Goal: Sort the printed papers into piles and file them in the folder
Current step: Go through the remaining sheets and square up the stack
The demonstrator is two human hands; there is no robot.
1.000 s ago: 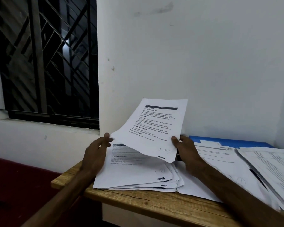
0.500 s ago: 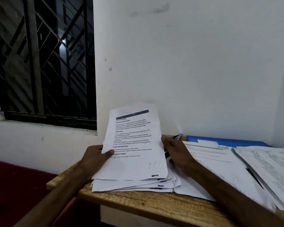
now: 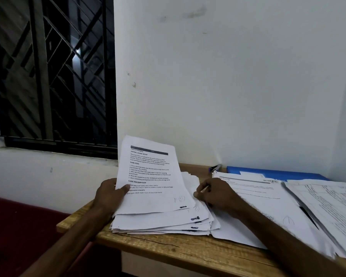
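My feed is dim and bluish; the wall takes soft even light, the window is dark with one small glint, and the right-edge papers smear and bend.

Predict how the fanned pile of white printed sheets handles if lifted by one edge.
Probably floppy: the top white printed sheet, held by the left hand, curves upward at its far end. Likely to slide apart: the fanned pile of white sheets has staggered edges and no clip in sight.
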